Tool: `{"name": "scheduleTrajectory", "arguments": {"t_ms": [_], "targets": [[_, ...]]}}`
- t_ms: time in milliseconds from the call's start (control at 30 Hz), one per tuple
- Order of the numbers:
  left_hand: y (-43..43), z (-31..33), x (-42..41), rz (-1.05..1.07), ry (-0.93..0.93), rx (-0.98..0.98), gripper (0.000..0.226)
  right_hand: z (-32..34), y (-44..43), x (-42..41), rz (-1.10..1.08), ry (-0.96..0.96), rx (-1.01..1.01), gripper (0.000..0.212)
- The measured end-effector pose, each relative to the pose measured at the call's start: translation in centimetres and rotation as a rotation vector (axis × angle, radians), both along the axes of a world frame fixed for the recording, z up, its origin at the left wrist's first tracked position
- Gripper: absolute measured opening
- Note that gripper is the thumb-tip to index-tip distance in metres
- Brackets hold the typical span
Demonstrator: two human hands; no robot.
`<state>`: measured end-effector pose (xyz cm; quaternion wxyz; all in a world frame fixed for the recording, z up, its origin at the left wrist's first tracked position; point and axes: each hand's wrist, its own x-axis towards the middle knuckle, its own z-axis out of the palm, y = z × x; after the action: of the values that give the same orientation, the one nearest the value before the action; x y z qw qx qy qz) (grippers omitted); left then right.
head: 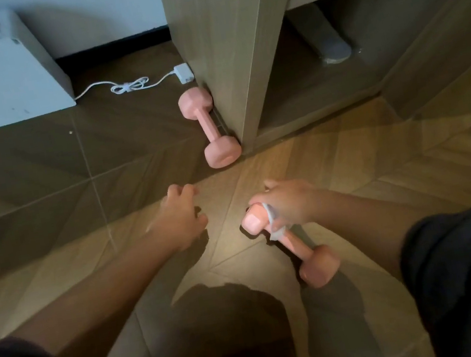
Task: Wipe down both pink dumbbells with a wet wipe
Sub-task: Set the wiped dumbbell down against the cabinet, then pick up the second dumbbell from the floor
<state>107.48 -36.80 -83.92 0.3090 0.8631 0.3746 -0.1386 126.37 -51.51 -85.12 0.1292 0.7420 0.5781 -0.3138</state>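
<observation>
Now right fingers (262, 199) grip dumbbell (293, 242) through wipe (272, 220); left fingers (182, 192) loosely curled.

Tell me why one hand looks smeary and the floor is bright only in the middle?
Head view: the left hand is motion-blurred, the right hand gripping a dumbbell is sharper; light pools on the floor near the hands, dim beyond.

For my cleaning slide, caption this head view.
Right hand grips the near dumbbell through a wipe; left hand hovers empty; far dumbbell lies against the cabinet.
</observation>
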Motion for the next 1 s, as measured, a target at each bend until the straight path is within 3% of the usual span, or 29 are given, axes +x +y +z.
{"name": "scheduleTrajectory", "arguments": {"t_ms": [167, 267, 433, 567, 633, 767, 867, 1000], "targets": [[-3.8, 4.9, -4.6, -0.077, 0.158, 0.004, 0.044, -1.8, -0.1, -0.1, -0.051, 0.035, 0.034, 0.064], [-6.3, 6.7, -5.4, -0.106, 0.154, -0.015, 0.043, -2.7, -1.3, -0.9, -0.278, 0.240, 0.083, 0.072], [-8.6, 6.7, -5.6, -0.024, 0.125, -0.043, 0.042, -3.3, -2.1, -3.4, -0.419, 0.215, 0.283, 0.056], [-9.3, 6.0, -7.3, 0.105, 0.150, -0.229, 0.038, -0.3, -3.6, -5.1, -0.665, 0.511, 0.459, 0.056], [-9.6, 6.1, -8.1, 0.201, 0.120, -0.391, 0.047, 2.4, -3.2, -6.7, -0.781, 0.719, 0.550, 0.058], [-9.6, 8.5, -8.7, 0.270, -0.040, -0.579, 0.070, 9.3, -0.3, -10.1, -0.799, 0.817, 0.685, 0.060], [-8.4, 12.1, -9.3, 0.385, -0.208, -0.550, 0.044, 14.5, 2.0, -13.3, -0.733, 0.761, 0.751, 0.060], [-7.3, 16.3, -11.3, 0.627, -0.399, -0.673, 0.008, 20.6, 4.1, -17.0, -0.499, 0.690, 0.735, 0.064]]}}
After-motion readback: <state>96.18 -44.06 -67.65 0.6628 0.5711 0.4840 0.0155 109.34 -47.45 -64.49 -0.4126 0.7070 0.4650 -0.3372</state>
